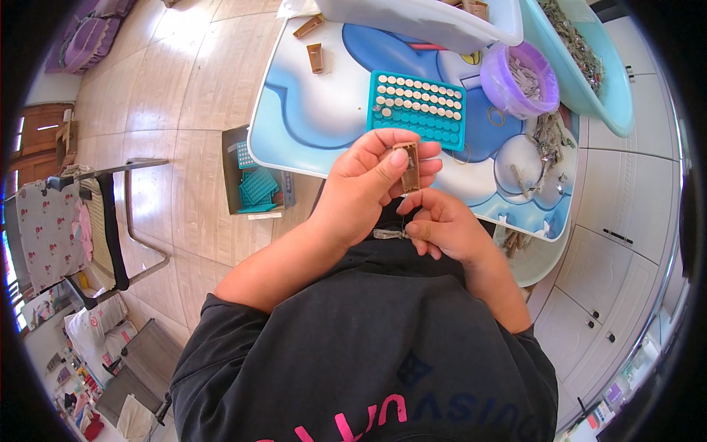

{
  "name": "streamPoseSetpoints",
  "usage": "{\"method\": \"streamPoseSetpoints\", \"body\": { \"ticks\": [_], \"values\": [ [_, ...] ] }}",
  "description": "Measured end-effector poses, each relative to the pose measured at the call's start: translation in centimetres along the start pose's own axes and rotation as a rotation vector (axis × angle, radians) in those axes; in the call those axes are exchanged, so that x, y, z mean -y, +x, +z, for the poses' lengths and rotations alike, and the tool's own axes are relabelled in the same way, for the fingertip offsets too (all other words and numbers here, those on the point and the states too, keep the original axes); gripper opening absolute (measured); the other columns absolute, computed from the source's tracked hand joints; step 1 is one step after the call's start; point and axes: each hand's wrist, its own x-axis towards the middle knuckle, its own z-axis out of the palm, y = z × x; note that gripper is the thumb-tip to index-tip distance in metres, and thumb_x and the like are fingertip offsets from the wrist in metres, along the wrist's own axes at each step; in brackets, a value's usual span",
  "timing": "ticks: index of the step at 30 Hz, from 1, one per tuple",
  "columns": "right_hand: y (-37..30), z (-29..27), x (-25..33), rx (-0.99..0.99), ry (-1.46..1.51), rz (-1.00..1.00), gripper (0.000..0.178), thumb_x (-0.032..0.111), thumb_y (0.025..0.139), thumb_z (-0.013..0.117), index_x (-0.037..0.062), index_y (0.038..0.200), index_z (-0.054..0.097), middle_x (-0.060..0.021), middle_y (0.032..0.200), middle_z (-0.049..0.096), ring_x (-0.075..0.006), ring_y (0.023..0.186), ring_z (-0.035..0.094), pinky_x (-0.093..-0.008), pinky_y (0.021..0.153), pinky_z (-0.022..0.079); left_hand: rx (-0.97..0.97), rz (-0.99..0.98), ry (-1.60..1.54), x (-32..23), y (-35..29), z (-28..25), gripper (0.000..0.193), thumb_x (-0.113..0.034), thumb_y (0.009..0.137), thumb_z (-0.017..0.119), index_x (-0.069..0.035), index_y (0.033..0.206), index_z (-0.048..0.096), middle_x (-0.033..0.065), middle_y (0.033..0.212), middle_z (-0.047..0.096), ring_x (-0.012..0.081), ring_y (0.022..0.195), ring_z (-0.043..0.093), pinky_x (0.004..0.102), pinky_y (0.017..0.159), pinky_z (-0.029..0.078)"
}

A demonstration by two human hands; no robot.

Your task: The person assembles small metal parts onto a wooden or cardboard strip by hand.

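Observation:
My left hand (357, 184) holds up a small brown tapered plastic casing (412, 168), pinched between thumb and fingers, its hollow side showing. Just below it, my right hand (448, 227) has its thumb and fingertips closed on a thin strand that rises toward the casing's lower end. A small bundle of greyish cord (389, 234) hangs beside the right fingertips, over my dark clothes. Beyond my hands, on the table (305, 151), lies a teal tray (436, 127) with rows of white round pieces; its nearer rows are bare teal.
Two more brown casings (315, 57) lie at the table's far left. A white bin (434, 26), a purple bucket (501, 81) and a pale teal tub (615, 107) stand at the far side and right. Tangled cords (549, 144) lie on the right. A cardboard box (234, 191) holds teal trays.

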Motion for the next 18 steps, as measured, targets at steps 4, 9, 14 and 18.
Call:
{"method": "streamPoseSetpoints", "body": {
  "ticks": [4,9,14,18],
  "values": [
    [0.5,0.7,-0.7,-0.233,-0.223,-0.239,0.015,0.014,0.083,0.063,0.0023,0.089,0.056,-0.0052,0.074,0.059,-0.0145,0.064,0.056,-0.0277,0.056,0.044,0.008,0.031,0.079,0.5,0.1,-0.1,0.024,-0.018,0.095,0.047,-0.005,0.115,0.048,0.0158,0.12,0.055,0.0253,0.107,0.057,0.0371,0.093,0.045],
    [0.5,2.1,0.6,-0.759,-0.833,-0.832,0.029,0.015,0.068,0.075,0.0054,0.083,0.053,-0.0089,0.081,0.059,-0.0296,0.075,0.055,-0.0364,0.064,0.042,-0.004,0.086,0.106,0.7,0.3,-0.4,0.025,-0.017,0.095,0.046,-0.004,0.116,0.047,0.0163,0.12,0.054,0.0246,0.109,0.055,0.038,0.094,0.044],
    [1.2,2.8,0.0,-0.797,-0.88,-0.917,0.026,0.007,0.068,0.074,0.0056,0.08,0.05,-0.0076,0.075,0.057,-0.0269,0.068,0.054,-0.0359,0.061,0.041,-0.042,0.071,0.092,0.8,0.3,-0.1,0.024,-0.017,0.095,0.046,-0.004,0.115,0.047,0.0165,0.12,0.055,0.0244,0.108,0.056,0.0375,0.094,0.044],
    [1.7,2.3,-0.8,-0.779,-0.726,-0.971,0.021,0.0,0.072,0.068,0.005,0.08,0.05,-0.0073,0.07,0.056,-0.0253,0.063,0.054,-0.0343,0.058,0.041,-0.078,0.044,0.073,0.4,0.3,-0.2,0.025,-0.017,0.095,0.047,-0.004,0.115,0.048,0.0158,0.119,0.055,0.0236,0.105,0.057,0.0363,0.092,0.046]
  ]
}}
